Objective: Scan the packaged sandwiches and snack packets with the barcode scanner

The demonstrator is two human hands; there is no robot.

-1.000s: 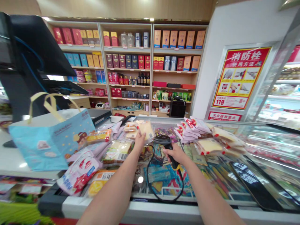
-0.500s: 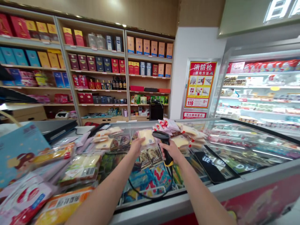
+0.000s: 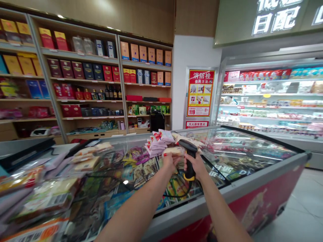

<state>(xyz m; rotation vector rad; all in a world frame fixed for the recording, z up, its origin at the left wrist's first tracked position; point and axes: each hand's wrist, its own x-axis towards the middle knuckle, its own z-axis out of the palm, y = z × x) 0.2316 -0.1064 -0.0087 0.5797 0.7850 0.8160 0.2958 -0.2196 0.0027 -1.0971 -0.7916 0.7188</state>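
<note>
My left hand point(image 3: 170, 163) is closed on the near edge of a packet of sliced bread point(image 3: 174, 151), just above the glass lid of a chest freezer. My right hand point(image 3: 197, 165) grips a black and yellow barcode scanner point(image 3: 188, 152), its head over the bread pile; its cable point(image 3: 176, 195) loops down across the glass. Right behind the held packet lies a stack of pink-white packets point(image 3: 157, 143). More bread packets point(image 3: 202, 141) sit behind the scanner, partly hidden by it.
The freezer point(image 3: 262, 148) stretches to the right, its frozen goods visible through the glass. Bread packets point(image 3: 88, 163) and wrapped loaves point(image 3: 52, 195) lie to the left. Behind are shelves of boxed bottles point(image 3: 94, 72) and a lit chiller point(image 3: 267, 101).
The view has turned right. My left hand has moved right with the bread packet, toward the pile beside the scanner. My right hand still holds the scanner.
</note>
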